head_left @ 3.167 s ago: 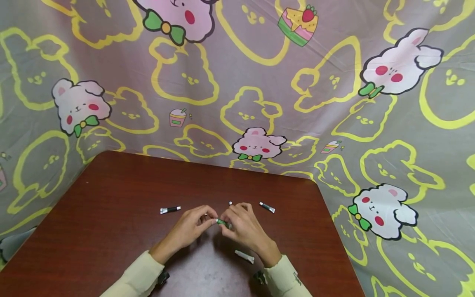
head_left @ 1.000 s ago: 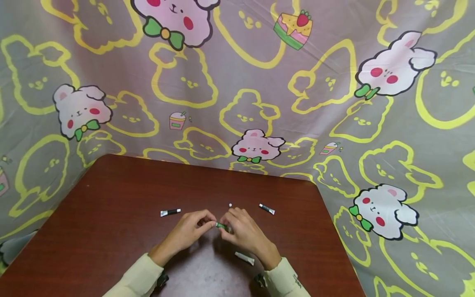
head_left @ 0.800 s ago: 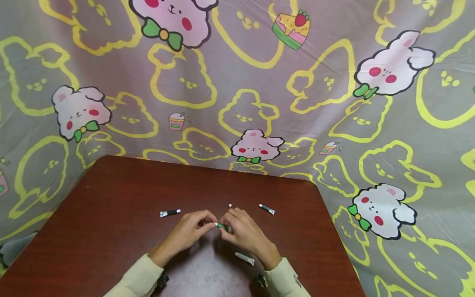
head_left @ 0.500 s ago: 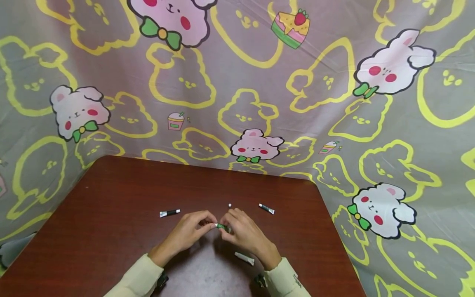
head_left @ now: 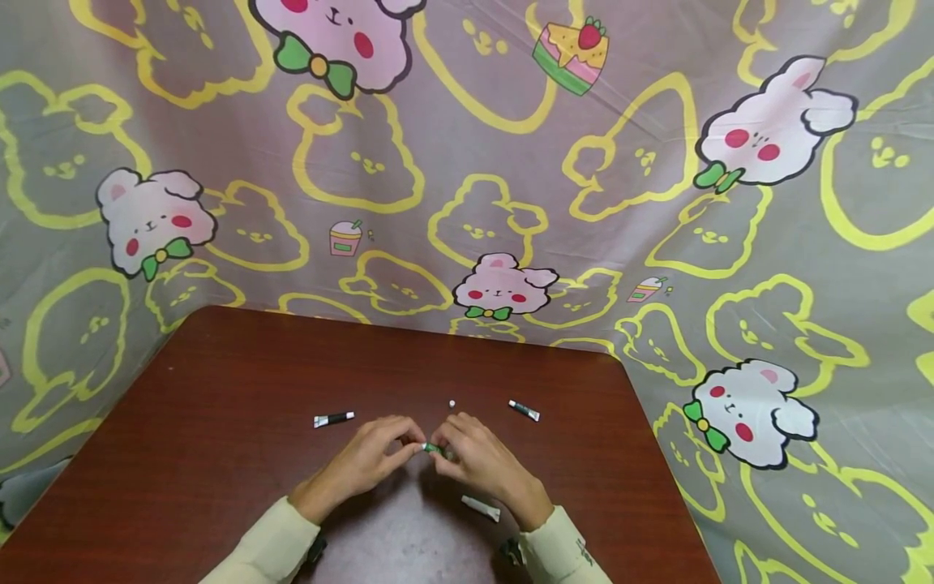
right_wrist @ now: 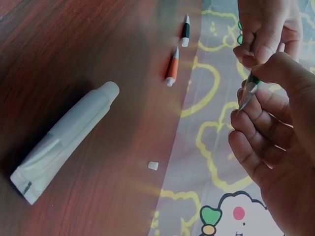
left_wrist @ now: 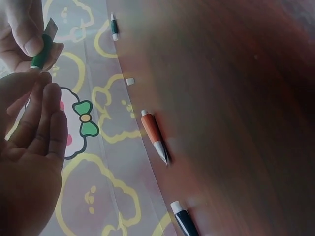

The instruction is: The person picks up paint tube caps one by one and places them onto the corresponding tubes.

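Note:
A small green paint tube [head_left: 434,448] is held between both hands over the table. My right hand [head_left: 481,458] grips its body between thumb and fingers, the crimped silver end lying along the fingers in the right wrist view. At its white end, my left hand [head_left: 368,458] pinches with thumb and forefinger, the other fingers loosely bent. Beyond the hands, a loose small white cap [head_left: 452,403] sits on the table. A white tube [head_left: 481,508] lies near my right wrist. An orange tube [left_wrist: 151,129] shows in both wrist views, hidden behind my left hand in the head view.
On the brown table [head_left: 241,365], a black-labelled tube [head_left: 334,418] lies to the left and a dark green tube [head_left: 524,410] to the right. A patterned cloth [head_left: 394,162] hangs along the table's far edge and sides.
Both hands have sunk slightly in the head view, still on the green tube. The loose cap, partly behind my right hand at first, now shows fully. The other tubes stay put.

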A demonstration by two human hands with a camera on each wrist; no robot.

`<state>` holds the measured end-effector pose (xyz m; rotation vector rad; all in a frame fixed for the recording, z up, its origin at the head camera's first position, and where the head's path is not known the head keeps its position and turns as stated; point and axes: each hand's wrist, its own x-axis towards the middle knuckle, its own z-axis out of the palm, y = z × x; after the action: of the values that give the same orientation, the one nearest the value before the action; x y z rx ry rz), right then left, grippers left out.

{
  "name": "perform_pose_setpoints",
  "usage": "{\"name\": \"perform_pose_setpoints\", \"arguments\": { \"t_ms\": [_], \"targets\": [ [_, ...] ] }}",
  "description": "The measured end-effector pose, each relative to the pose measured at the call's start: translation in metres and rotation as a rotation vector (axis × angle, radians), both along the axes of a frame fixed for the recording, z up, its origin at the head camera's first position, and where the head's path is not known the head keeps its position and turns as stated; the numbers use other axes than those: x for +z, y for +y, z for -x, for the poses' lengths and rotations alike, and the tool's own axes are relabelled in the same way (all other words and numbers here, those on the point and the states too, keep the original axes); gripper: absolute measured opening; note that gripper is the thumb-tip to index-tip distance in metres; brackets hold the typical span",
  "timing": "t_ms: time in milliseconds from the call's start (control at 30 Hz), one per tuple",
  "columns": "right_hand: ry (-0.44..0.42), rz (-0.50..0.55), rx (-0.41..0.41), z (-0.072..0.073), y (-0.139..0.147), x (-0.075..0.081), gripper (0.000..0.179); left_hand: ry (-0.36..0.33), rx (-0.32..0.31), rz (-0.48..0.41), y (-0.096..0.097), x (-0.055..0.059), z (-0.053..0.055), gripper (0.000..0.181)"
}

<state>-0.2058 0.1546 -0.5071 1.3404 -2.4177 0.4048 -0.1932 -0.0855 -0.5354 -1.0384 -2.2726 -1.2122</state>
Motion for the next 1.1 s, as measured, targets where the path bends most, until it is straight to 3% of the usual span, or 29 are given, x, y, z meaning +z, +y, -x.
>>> {"name": "perform_pose_setpoints", "arguments": {
  "t_ms": [667, 867, 1100],
  "targets": [
    [-0.066, -0.064, -0.058, 0.004, 0.006, -0.015, 0.016, -0.069, 0.096, 0.088, -0.009, -0.002, 0.004, 0.013],
    [-0.021, -0.105, -0.068, 0.007, 0.011, -0.023, 0.019, -0.055, 0.12, 0.091, -0.012, -0.005, 0.008, 0.015],
    [0.01, -0.166, -0.102, 0.008, 0.018, -0.029, 0.023, -0.092, 0.154, 0.117, -0.015, -0.007, 0.01, 0.014]
  ]
}}
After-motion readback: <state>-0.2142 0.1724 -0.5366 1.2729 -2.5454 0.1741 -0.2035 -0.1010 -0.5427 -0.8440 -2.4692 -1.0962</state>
